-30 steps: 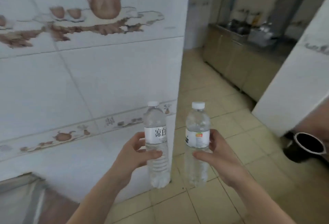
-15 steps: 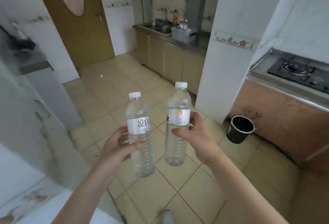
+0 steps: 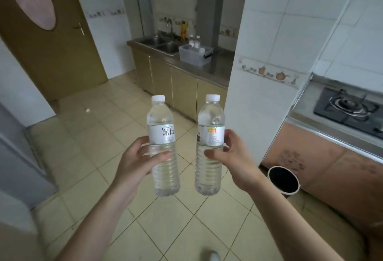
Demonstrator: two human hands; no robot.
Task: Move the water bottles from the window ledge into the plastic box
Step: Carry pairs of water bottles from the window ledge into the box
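I carry two clear water bottles upright in front of me over the tiled floor. My left hand [image 3: 138,162] grips the left bottle [image 3: 163,136], which has a white label with dark characters. My right hand [image 3: 233,157] grips the right bottle [image 3: 210,134] around its middle. Far ahead, the translucent plastic box [image 3: 191,56] sits on the steel counter beside the sink [image 3: 163,46]. Two more bottles [image 3: 194,42] stand upright at the box's far side; whether they are inside it is unclear. The window ledge is out of view.
A brown door [image 3: 53,39] stands at the left. A white tiled pillar [image 3: 265,74] rises to the right of the bottles, with a gas stove [image 3: 350,108] behind it. A black bucket [image 3: 283,180] sits on the floor at the pillar's base. Beige cabinets [image 3: 182,90] run under the counter.
The view swung from a tiled wall round to the kitchen, and the counter with the box has come closer. Both hands kept hold of their bottles.
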